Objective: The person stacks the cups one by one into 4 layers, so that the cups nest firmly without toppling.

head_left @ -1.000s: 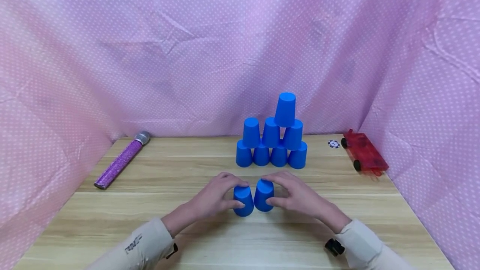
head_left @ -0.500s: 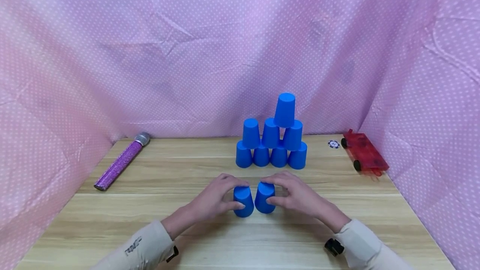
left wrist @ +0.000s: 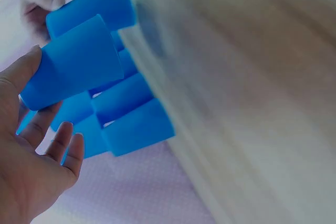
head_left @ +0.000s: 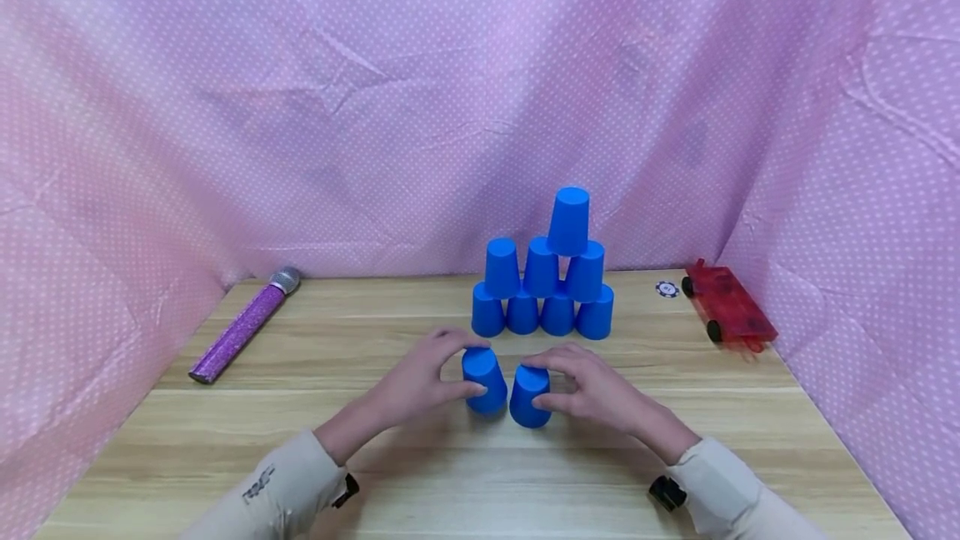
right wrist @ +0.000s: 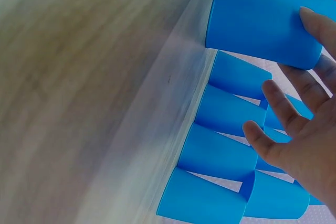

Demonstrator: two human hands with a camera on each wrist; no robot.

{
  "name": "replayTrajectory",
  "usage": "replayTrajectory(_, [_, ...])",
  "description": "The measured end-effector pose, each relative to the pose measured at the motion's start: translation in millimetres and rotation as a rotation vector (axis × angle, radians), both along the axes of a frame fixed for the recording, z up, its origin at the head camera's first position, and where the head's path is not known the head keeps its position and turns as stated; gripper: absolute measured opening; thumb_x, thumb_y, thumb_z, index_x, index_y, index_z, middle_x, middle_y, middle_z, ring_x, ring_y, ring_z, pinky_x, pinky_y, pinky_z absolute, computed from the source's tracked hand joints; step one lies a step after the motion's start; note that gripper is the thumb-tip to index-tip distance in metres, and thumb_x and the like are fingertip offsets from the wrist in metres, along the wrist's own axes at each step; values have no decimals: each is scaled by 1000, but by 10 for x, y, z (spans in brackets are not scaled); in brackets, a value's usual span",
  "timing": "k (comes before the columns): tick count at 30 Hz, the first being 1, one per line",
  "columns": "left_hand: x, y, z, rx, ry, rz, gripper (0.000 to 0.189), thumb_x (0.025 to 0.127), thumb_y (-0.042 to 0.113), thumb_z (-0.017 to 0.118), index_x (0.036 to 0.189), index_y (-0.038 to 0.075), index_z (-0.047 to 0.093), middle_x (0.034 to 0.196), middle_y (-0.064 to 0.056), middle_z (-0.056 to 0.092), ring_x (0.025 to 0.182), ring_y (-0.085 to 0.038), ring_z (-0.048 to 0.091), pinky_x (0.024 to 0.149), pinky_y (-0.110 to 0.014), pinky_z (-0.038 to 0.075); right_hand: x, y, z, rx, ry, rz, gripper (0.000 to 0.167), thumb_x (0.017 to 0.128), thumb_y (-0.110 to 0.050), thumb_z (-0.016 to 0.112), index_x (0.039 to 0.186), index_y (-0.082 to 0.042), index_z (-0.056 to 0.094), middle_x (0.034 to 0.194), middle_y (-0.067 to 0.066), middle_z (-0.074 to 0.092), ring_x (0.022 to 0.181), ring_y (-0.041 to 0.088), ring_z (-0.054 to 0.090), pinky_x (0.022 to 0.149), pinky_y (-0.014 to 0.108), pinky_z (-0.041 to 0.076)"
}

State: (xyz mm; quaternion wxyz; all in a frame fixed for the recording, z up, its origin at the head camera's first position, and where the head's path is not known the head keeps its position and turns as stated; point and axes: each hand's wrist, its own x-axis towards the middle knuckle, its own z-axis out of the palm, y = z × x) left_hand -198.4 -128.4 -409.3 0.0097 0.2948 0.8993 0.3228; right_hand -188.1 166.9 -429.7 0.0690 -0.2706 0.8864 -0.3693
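In the head view my left hand (head_left: 416, 380) grips an upside-down blue plastic cup (head_left: 483, 382) between thumb and fingers. That cup tilts a little and appears lifted off the table. Close to its right stands another inverted blue cup (head_left: 530, 400), pinched by my right hand (head_left: 600, 388) with thumb and index finger. The right wrist view shows the thumb on this cup's (right wrist: 260, 22) side, the last two fingers spread free of it. Behind both hands rises a pyramid of inverted blue cups (head_left: 501, 269): several below, three in the middle, one on top at the right.
A glittery purple microphone (head_left: 243, 325) lies at the table's left. On the right are a poker chip (head_left: 667, 289) and a red toy car (head_left: 731, 307) near the edge. Pink dotted cloth (head_left: 375, 107) hangs around the wooden table (head_left: 375, 307).
My left hand has raised its cup slightly and moved a little away from me, tilting it. The right hand and its cup have barely shifted; the pyramid stands the same.
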Motion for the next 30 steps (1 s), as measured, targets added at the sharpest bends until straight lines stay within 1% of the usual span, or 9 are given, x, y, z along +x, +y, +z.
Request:
replayTrajectory(3, [-38, 9, 110, 24, 10, 20, 56, 86, 46, 76, 137, 31, 58, 136, 9, 57, 129, -17, 49, 100, -45, 53, 1, 2, 0, 4, -2, -2, 52, 90, -42, 74, 139, -34, 58, 133, -8, 63, 130, 24, 53, 103, 55, 49])
replayTrajectory(7, [-96, 33, 277, 65, 50, 36, 56, 88, 43, 76, 139, 29, 58, 136, 4, 59, 130, -21, 48, 99, -50, 53, 1, -3, -1, 14, 0, -7, 53, 90, -42, 74, 139, -31, 59, 133, -8, 64, 131, 24, 53, 104, 57, 48])
replayTrajectory(13, [-200, 92, 561, 117, 160, 38, 54, 89, 36, 77, 138, 24, 60, 133, -1, 63, 127, -24, 49, 99, -52, 51, 8, -12, -7, 23, -9, -20, 54, 88, -43, 75, 138, -29, 60, 134, -8, 64, 131, 26, 53, 102, 59, 48])
replayTrajectory(16, [-255, 104, 671, 129, 193, 53, 54, 89, 37, 77, 139, 24, 59, 134, -3, 62, 128, -27, 49, 98, -53, 52, 11, -13, -12, 23, -11, -25, 54, 88, -43, 75, 138, -30, 60, 134, -8, 64, 131, 26, 52, 102, 59, 48])
replayTrajectory(20, [-324, 110, 782, 151, 202, 78, 54, 90, 38, 75, 140, 24, 59, 135, -4, 60, 127, -27, 49, 96, -52, 53, 13, -17, -9, 23, -15, -31, 52, 88, -43, 75, 137, -33, 60, 134, -8, 63, 132, 26, 52, 102, 59, 48])
replayTrajectory(23, [-379, 130, 849, 159, 203, 88, 54, 91, 40, 74, 140, 24, 59, 135, -4, 60, 126, -24, 48, 95, -52, 53, 15, -20, -1, 27, -13, -33, 51, 88, -43, 75, 137, -34, 60, 134, -8, 63, 132, 25, 52, 102, 59, 48])
replayTrajectory(30, [-482, 237, 999, 200, 243, 67, 53, 92, 39, 72, 140, 21, 58, 135, -5, 62, 124, -26, 48, 97, -52, 51, 18, -21, 7, 35, -12, -34, 51, 88, -43, 75, 137, -37, 60, 134, -9, 63, 132, 25, 52, 102, 59, 48])
